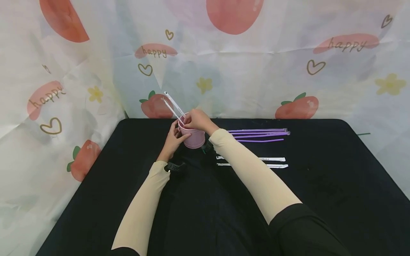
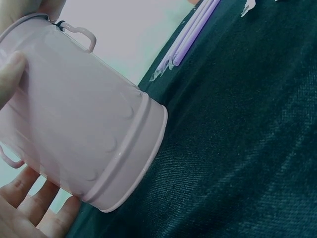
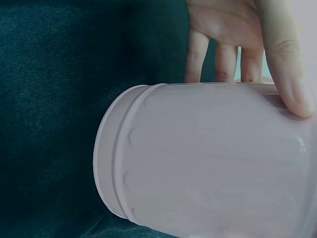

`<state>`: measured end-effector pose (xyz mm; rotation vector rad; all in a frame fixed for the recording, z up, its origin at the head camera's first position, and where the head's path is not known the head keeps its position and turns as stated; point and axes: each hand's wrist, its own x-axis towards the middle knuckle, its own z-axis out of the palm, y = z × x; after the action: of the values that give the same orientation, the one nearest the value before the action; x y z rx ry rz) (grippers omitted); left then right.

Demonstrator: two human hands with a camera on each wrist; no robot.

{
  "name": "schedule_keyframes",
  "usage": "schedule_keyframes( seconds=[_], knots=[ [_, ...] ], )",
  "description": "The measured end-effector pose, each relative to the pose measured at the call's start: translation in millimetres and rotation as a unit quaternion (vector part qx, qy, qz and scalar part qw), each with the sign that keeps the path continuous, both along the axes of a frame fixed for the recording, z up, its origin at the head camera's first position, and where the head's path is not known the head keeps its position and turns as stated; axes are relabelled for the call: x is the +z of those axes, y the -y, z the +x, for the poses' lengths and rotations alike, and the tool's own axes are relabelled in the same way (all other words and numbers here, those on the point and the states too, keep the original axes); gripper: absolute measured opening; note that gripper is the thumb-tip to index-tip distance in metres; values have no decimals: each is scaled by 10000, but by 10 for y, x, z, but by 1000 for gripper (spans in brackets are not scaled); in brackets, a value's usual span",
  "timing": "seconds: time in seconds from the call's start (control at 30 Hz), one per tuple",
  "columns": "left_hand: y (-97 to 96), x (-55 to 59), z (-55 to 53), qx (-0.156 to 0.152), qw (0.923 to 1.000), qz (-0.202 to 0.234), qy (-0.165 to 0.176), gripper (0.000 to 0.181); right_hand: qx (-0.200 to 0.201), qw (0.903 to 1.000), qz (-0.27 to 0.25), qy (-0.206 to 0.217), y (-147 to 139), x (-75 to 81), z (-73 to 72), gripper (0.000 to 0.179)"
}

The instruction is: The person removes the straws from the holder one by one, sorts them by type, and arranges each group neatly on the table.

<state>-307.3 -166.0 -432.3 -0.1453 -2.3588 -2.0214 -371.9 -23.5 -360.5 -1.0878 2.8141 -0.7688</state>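
A small pink bucket [image 1: 193,139] with little side handles stands on the black table. My left hand [image 1: 173,142] holds it from the left, thumb across the front and fingers around the far side; the left wrist view shows the bucket's wall [image 2: 74,109] between thumb and fingers. Two straws in white paper wrappers [image 1: 174,104] lean out over the bucket's left rim. My right hand [image 1: 199,120] reaches over the mouth from the right, its fingertips pinching a wrapped straw low down, close to the rim. The straws' lower ends are hidden inside.
Several purple straws in clear wrap [image 1: 261,133] lie behind my right forearm, with one purple straw [image 1: 262,140] just in front of them. Nearer lie two white-wrapped straws [image 1: 272,159], partly covered by the forearm. A patterned cloth [image 1: 243,85] hangs behind the table.
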Motion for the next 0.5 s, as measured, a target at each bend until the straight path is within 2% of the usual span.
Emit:
schedule_keyframes(
  seconds=[0.23, 0.5],
  knots=[
    [-38, 204, 151, -112, 9999, -78, -8, 77, -38, 10000, 67, 8, 5, 7, -1, 14],
    [-38, 211, 165, -108, 9999, -54, -7, 77, -74, 9999, 113, -1, 7, 14, 17, 15]
  ],
)
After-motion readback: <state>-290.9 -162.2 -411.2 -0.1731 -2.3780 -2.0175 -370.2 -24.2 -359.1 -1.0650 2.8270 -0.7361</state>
